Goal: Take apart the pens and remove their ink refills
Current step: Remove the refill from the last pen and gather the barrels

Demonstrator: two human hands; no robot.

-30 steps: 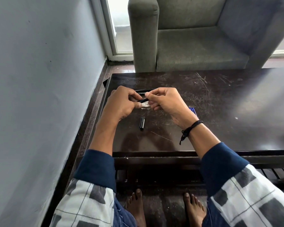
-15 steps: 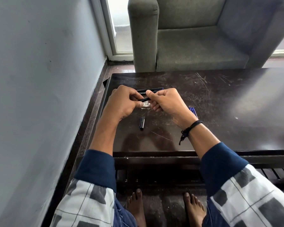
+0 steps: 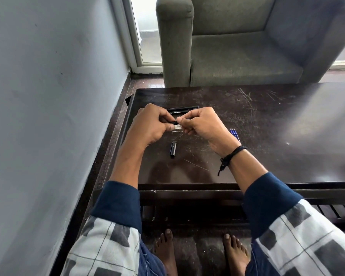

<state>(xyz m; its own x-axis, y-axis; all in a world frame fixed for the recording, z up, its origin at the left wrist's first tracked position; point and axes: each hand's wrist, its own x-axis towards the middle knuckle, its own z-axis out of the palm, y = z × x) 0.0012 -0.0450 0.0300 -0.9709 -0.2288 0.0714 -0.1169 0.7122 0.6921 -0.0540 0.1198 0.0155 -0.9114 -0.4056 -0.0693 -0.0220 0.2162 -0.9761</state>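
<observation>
My left hand [image 3: 150,124] and my right hand [image 3: 202,124] meet over the dark table [image 3: 267,136], both pinching one short black pen [image 3: 174,122] between their fingertips; most of it is hidden by fingers. A clear, shiny pen piece [image 3: 177,127] shows just under the fingertips. Behind the hands lie black pens [image 3: 182,109] with white lettering, flat on the table. A black pen cap [image 3: 173,149] rests nearer me, below the hands. Blue ink refills [image 3: 235,134] poke out from behind my right wrist.
A grey wall [image 3: 48,116] runs close along the table's left side. A grey armchair [image 3: 237,46] stands right behind the far edge. My bare feet [image 3: 167,251] are on the floor under the near edge, beside a lower slatted shelf [image 3: 331,211].
The hands stayed together on the pen with small finger shifts. The black pens behind them show more now as the right hand sits slightly lower.
</observation>
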